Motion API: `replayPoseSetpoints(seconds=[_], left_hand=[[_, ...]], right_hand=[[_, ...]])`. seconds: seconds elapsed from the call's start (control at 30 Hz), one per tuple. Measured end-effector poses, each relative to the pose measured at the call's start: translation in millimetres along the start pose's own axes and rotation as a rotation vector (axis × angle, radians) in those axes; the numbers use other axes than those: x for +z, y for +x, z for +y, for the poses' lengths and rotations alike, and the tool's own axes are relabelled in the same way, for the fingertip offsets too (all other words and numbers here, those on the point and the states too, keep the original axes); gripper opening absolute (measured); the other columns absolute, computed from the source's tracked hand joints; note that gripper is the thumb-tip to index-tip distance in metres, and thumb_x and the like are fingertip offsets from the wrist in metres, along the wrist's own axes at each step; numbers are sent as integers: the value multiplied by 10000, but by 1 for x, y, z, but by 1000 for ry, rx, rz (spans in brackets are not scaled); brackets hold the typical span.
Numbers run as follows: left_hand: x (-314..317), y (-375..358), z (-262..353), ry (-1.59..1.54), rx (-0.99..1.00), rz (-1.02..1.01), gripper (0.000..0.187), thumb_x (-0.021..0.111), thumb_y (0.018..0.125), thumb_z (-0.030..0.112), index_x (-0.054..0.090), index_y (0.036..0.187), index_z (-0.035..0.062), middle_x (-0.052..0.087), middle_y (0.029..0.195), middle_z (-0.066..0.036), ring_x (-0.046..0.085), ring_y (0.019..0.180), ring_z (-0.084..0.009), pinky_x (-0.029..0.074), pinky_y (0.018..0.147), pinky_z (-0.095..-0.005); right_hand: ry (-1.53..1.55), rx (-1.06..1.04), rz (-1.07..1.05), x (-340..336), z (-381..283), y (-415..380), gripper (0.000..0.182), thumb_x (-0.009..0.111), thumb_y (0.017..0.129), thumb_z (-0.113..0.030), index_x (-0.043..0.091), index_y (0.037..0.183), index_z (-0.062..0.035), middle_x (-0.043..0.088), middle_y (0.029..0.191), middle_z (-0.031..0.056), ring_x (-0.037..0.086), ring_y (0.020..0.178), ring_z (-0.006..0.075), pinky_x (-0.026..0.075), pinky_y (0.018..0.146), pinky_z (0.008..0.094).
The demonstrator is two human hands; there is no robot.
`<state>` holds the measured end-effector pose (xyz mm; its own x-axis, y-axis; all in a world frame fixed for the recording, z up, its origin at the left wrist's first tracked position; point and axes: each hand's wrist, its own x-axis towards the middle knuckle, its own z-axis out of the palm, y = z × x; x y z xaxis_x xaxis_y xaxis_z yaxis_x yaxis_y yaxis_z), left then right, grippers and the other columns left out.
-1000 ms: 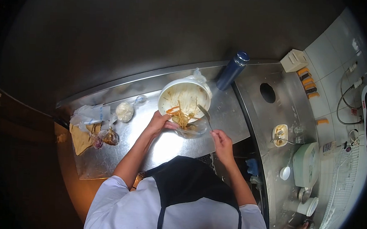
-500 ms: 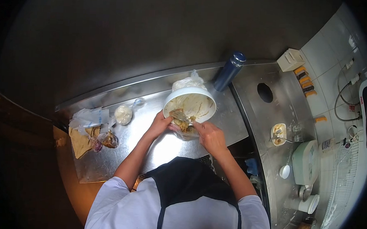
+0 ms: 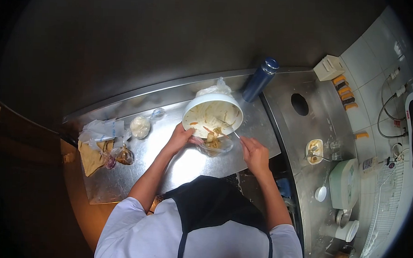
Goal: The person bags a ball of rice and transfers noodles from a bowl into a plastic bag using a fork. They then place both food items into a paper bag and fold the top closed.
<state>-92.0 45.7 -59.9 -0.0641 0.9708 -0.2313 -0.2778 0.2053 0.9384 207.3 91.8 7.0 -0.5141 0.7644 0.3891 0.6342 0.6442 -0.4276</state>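
Near the counter's (image 3: pixel 114 187) far edge, gripped one tilted bowl (image 3: pixel 209 113), left hand (image 3: pixel 181 137), beside one bag (image 3: pixel 213 150); clutched one fork (image 3: pixel 234 133), right hand (image 3: pixel 256 155)!

The bowl (image 3: pixel 207 110) is white, the bottle (image 3: pixel 259 81) blue, the apron (image 3: pixel 217 201) black.

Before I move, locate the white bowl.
In the head view, the white bowl is just above centre, with the left hand at its rim and the blue flask to its right.
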Motion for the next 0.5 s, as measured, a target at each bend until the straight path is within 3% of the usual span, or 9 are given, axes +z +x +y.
replayPoseSetpoints(seconds=[0.27,0.5], left_hand=[[-2,5,-13,-1,35,31,394,450,1015,23,432,1393,-84,713,1058,-223,763,790,-267,654,684,-309],[1,4,-6,50,44,41,371,432,1015,49,503,1336,-124,727,994,-221,764,776,-273,645,670,-307]], right_hand=[[29,-21,-197,7,-21,-33,265,667,877,-39,730,1127,-103,633,803,124,661,686,352,546,611,450],[94,109,37,4,-17,-14,177,693,906,-93,732,1078,-81,698,867,138,686,751,369,550,650,439]])
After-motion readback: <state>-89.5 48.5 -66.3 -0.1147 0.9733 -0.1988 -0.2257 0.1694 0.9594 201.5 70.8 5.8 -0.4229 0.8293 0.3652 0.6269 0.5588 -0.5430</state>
